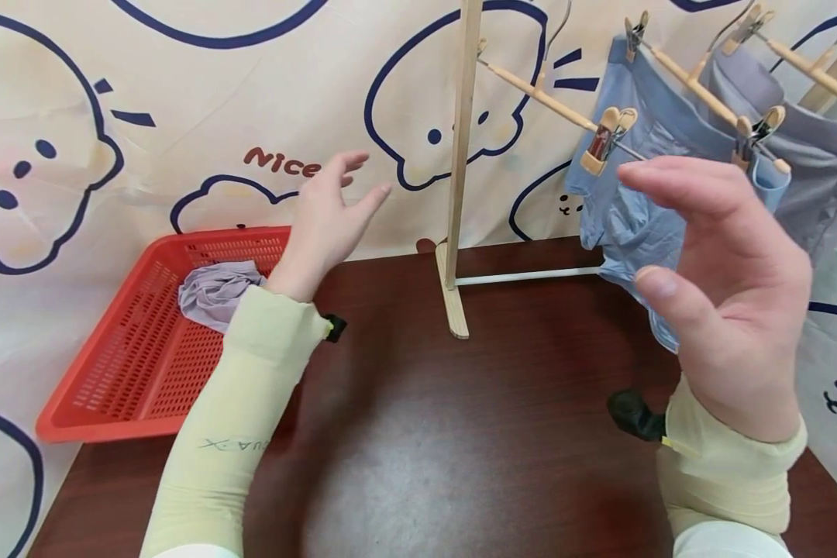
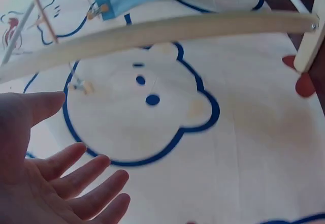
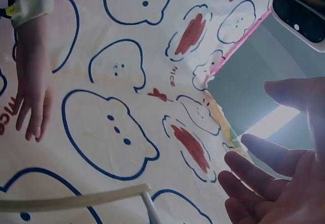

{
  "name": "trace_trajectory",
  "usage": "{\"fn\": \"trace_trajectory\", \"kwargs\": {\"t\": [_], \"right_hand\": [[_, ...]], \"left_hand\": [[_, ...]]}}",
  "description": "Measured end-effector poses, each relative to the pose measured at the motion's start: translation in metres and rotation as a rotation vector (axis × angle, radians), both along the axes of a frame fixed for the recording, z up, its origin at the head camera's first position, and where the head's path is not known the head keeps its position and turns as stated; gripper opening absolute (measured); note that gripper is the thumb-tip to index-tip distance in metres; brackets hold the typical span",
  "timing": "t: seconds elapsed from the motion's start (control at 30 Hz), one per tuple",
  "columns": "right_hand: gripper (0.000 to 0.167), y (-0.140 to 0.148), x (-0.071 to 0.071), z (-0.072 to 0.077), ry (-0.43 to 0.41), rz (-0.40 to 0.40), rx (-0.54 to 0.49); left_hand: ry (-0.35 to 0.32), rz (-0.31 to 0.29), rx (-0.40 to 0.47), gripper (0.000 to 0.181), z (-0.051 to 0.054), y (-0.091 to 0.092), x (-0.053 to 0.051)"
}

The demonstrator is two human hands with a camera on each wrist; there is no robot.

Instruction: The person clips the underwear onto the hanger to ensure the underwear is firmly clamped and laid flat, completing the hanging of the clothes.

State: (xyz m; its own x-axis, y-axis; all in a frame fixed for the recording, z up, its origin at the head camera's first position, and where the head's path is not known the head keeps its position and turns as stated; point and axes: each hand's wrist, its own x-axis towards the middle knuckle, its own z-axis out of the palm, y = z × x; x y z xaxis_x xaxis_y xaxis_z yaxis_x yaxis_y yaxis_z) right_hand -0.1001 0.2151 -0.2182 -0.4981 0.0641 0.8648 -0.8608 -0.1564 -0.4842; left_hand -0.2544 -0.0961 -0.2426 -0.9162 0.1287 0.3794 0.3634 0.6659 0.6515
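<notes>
My left hand (image 1: 331,213) is raised in the air between the red basket and the rack's wooden post (image 1: 463,147). Its fingers are spread loosely, and nothing lies in the palm. On the right, my right hand (image 1: 739,302) is held up with thumb and fingers apart, holding nothing. It is in front of a light blue garment (image 1: 621,124) clipped on a wooden hanger (image 1: 690,81). Nearer the post hangs a clip hanger (image 1: 544,97) with no garment on it. A greyish-purple garment (image 1: 802,132) hangs at the far right. In the left wrist view, my left fingers (image 2: 84,178) are relaxed.
A red basket (image 1: 111,356) with a crumpled lilac cloth (image 1: 219,293) stands on the left. The rack's wooden foot (image 1: 453,298) and white lower bar (image 1: 530,275) are on the dark brown table (image 1: 418,457). A patterned sheet (image 1: 202,93) covers the wall behind.
</notes>
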Motion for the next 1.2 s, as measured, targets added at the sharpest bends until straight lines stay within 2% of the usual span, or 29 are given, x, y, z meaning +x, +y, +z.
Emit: {"fn": "trace_trajectory", "kwargs": {"t": [0.13,0.33,0.5,0.7,0.87,1.0,1.2], "right_hand": [[0.052,-0.013,-0.002,-0.004,0.001,0.053,0.042],[0.047,-0.035,-0.005,-0.009,-0.029,0.091,0.18],[0.049,-0.054,-0.01,-0.016,-0.074,0.094,0.295],[0.041,-0.078,-0.026,-0.036,-0.126,0.156,0.427],[0.044,-0.104,-0.042,-0.056,-0.172,0.207,0.506],[0.049,-0.124,-0.052,-0.067,-0.217,0.245,0.555],[0.055,-0.152,-0.063,-0.081,-0.274,0.269,0.614]], "left_hand": [[-0.007,0.041,-0.021,0.065,0.004,-0.021,0.005],[-0.021,0.073,-0.045,0.064,0.004,-0.046,0.008],[-0.081,0.119,-0.061,0.065,0.002,-0.063,0.008],[-0.118,0.169,-0.088,0.069,0.001,-0.085,0.008],[-0.163,0.196,-0.086,0.074,-0.003,-0.105,0.005],[-0.188,0.22,-0.089,0.075,-0.006,-0.121,0.003],[-0.252,0.256,-0.14,0.079,-0.007,-0.145,-0.001]]}}
